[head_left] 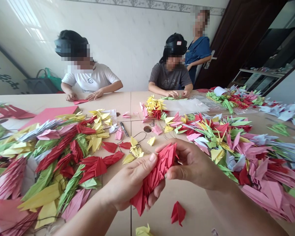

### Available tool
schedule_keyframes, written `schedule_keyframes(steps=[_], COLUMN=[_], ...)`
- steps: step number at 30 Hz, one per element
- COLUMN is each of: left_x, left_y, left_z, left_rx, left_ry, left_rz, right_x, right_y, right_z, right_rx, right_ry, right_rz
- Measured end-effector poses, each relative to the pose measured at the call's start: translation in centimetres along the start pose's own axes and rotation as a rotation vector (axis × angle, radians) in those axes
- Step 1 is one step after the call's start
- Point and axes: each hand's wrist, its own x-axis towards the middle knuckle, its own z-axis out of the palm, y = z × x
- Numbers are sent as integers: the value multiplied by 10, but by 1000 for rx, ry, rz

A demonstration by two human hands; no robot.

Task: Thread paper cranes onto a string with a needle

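Observation:
A bundle of stacked red folded-paper pieces (159, 167) is held up over the table, slanting from lower left to upper right. My left hand (135, 180) wraps its lower part, thumb on top and fingers underneath. Closed around the upper right end is my right hand (189, 160), its thumb near the bundle's edge and its fingers partly hidden behind. Below the hands, one loose red folded piece (178, 213) lies on the table. A yellow folded piece (143, 230) shows at the bottom edge, and a few small yellow pieces (135, 149) lie just beyond my left hand.
Heaps of colourful folded paper (64, 157) cover the left, and another heap (250, 147) fills the right. A black pen (124, 129) lies mid-table near a round hole (147, 129). Across the table (123, 98) sit two co-workers (88, 77) handling paper; a third person (199, 49) stands behind.

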Motion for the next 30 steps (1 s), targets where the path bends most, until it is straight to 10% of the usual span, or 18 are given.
schedule_keyframes(steps=[12,19,25,30], left_x=[0,10,14,16], left_y=[7,-1,-31,-58], left_z=[-10,-22,-42,-58], left_rx=[193,686,1429,1603], left_ry=[210,197,255,228], left_rz=[131,79,176,190], right_x=[4,-17,-48,-48], right_y=[11,18,71,102], right_z=[-12,-39,-69,-69], right_rx=[-346,-576,-603,-717], right_ry=[90,174,309,426], right_rz=[78,104,149,110])
